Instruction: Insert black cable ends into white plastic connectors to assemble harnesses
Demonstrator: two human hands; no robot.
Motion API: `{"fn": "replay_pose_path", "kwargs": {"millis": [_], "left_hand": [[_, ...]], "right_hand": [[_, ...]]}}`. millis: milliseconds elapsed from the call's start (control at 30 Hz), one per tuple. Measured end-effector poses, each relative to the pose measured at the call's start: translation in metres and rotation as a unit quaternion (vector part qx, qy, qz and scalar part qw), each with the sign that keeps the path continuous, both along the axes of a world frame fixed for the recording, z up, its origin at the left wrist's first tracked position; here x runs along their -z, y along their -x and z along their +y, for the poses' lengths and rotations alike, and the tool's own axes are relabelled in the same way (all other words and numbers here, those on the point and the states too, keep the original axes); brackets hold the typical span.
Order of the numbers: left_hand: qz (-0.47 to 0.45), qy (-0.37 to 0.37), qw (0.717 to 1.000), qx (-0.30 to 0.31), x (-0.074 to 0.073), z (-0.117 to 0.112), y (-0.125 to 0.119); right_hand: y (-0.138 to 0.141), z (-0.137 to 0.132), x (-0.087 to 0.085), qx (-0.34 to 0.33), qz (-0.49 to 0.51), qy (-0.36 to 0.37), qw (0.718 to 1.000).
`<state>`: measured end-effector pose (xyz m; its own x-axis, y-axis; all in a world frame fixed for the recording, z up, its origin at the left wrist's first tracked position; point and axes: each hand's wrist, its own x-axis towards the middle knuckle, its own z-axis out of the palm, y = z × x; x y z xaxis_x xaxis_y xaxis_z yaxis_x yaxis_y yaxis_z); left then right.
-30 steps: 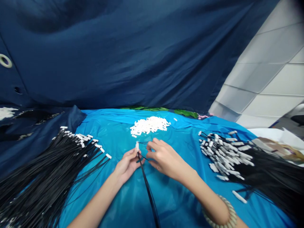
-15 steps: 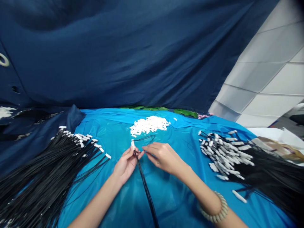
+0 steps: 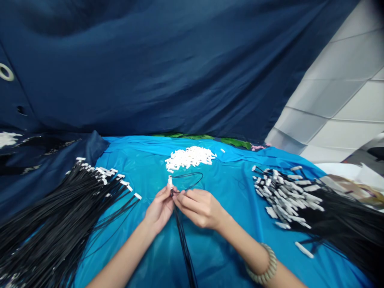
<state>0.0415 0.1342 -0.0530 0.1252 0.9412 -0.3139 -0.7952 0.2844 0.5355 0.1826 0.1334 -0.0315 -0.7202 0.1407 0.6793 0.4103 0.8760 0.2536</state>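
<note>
My left hand point(image 3: 159, 208) pinches a small white connector point(image 3: 170, 182) at the end of a thin bundle of black wires point(image 3: 184, 248) that runs down towards me. My right hand point(image 3: 198, 206) is closed on one black wire just beside that connector. The wire arcs away in a loop point(image 3: 192, 178) over the blue sheet. The two hands touch each other at the fingertips.
A pile of loose white connectors point(image 3: 189, 157) lies behind the hands. A large fan of black wires with white ends point(image 3: 66, 208) lies to the left, another heap point(image 3: 303, 204) to the right. A blue plastic sheet point(image 3: 228, 192) covers the table; dark blue cloth point(image 3: 150, 68) hangs behind.
My right hand has drawn left and closer to the left hand, until the fingertips meet. The wire loop behind the hands has grown wider. The left hand has stayed about where it was.
</note>
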Motion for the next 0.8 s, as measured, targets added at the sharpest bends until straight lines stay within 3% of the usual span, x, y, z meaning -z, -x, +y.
{"fn": "replay_pose_path", "kwargs": {"millis": [600,700,800], "left_hand": [[0.026,-0.018,0.999,0.009,0.006,0.001,-0.003],[0.018,-0.025,0.999,0.008,0.008,0.000,-0.003],[0.013,-0.032,0.999,0.010,0.011,0.001,-0.002]], "right_hand": [[-0.003,0.003,0.009,0.030,-0.008,-0.059,0.998],[-0.002,0.006,0.016,0.046,0.006,-0.034,0.998],[-0.001,0.008,0.020,0.039,0.043,0.044,0.997]]}}
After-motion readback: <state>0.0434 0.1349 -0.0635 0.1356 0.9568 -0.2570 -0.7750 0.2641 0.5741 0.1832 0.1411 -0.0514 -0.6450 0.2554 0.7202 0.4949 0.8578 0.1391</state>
